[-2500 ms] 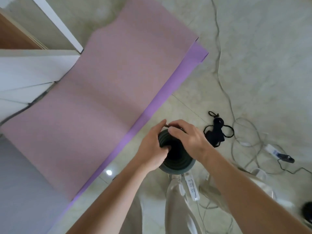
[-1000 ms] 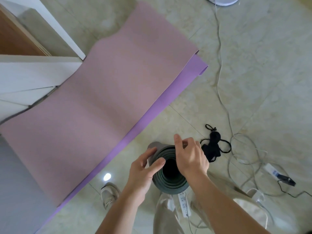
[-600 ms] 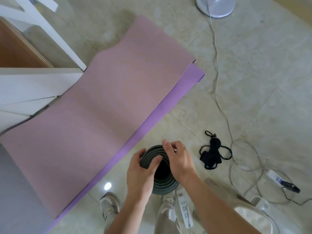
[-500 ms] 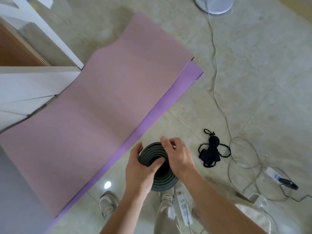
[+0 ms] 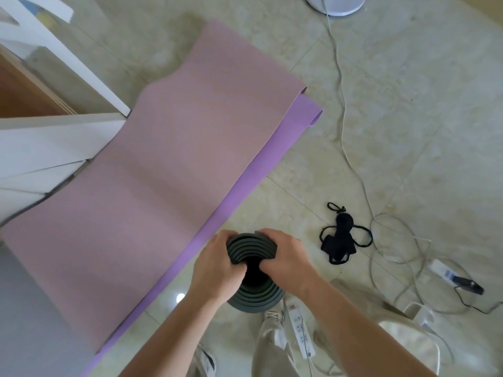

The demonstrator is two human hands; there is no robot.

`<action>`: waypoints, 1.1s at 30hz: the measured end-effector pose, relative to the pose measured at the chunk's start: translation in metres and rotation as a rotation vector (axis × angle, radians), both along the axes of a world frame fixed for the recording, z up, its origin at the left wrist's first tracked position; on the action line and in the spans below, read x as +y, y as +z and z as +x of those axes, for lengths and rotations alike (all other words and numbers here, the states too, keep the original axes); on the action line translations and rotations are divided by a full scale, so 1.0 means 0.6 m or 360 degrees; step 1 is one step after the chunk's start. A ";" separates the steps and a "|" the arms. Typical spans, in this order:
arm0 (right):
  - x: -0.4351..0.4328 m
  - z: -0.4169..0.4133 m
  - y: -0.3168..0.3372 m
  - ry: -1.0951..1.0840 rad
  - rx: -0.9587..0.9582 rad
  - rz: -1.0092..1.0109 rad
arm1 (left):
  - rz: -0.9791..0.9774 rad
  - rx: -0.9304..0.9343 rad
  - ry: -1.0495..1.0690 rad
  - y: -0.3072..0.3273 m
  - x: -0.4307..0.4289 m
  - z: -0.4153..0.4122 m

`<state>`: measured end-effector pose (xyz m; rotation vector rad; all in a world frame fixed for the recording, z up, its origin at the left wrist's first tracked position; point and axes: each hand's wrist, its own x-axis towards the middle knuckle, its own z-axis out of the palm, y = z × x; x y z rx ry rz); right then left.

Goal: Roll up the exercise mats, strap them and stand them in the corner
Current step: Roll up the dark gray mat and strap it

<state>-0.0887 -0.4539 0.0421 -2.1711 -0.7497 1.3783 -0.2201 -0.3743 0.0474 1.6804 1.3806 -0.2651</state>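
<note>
I look down from above at my two bare hands and the floor. Between them stands a dark grey foam exercise mat (image 5: 253, 247), rolled into a tight spiral and set upright on its end. Its top end faces me, with ring after ring around a dark hollow core. My left hand (image 5: 217, 265) clasps the left side of the top rim, fingers curled round the outer layers. My right hand (image 5: 285, 257) clasps the right side the same way, so the roll is squeezed between both hands, which sit close together across it.

The roll stands on a pale beige tiled floor (image 5: 408, 104), just in front of my light trousers and shoes. Just left of it a dusty pink exercise mat (image 5: 163, 172) lies unrolled and flat, running away to the upper right. A purple layer (image 5: 272, 159) shows along its right edge beneath it; I cannot tell whether that is a separate mat. To the right of my right hand, apart from it, a black fabric strap (image 5: 340, 240) lies crumpled on the tiles. Beyond the strap are loose white cables (image 5: 353, 164), and a white power strip (image 5: 300, 333) lies by my feet
</note>
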 end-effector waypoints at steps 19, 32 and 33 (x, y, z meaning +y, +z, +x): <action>0.015 -0.186 0.019 0.1431 -0.0862 0.1206 | -0.1083 -0.0013 0.1038 0.023 0.131 -0.146; 0.087 -0.232 0.023 0.0781 -0.0381 0.1196 | -0.0764 -0.0154 0.1667 -0.012 0.167 -0.201; 0.093 -0.234 0.026 0.0674 -0.0274 0.1117 | -0.0715 -0.0154 0.1684 -0.017 0.173 -0.206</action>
